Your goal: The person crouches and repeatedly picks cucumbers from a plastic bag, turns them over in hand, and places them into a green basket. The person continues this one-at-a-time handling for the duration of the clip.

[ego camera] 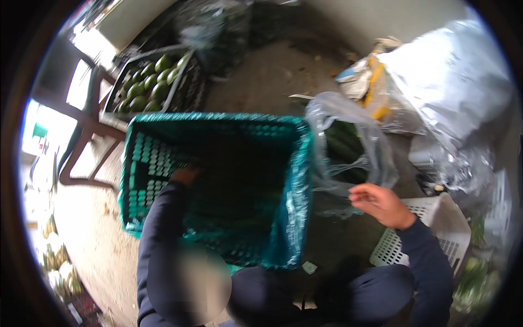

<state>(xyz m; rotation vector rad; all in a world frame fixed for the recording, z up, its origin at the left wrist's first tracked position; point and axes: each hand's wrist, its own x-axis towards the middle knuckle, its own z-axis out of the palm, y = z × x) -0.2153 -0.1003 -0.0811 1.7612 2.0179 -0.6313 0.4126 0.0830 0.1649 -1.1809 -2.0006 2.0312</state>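
A deep green plastic crate [216,117], lined with clear plastic film along its right side, stands in front of me. My left hand [187,175] reaches down inside it by the left wall; its fingers are dark and blurred, so what they touch is hidden. To the right of the crate lies an open clear plastic bag [378,151] with long dark green vegetables [343,143] in it, perhaps cucumbers. My right hand [378,204] hovers at the bag's lower edge, fingers slightly bent, with nothing seen in it.
A crate of green fruit [149,86] stands at the upper left, beside a brown chair [88,122]. White perforated basket [445,229] sits under my right forearm. A big whitish plastic sack [449,77] and crumpled film lie at the right. Leafy vegetables [474,282] lie at the lower right.
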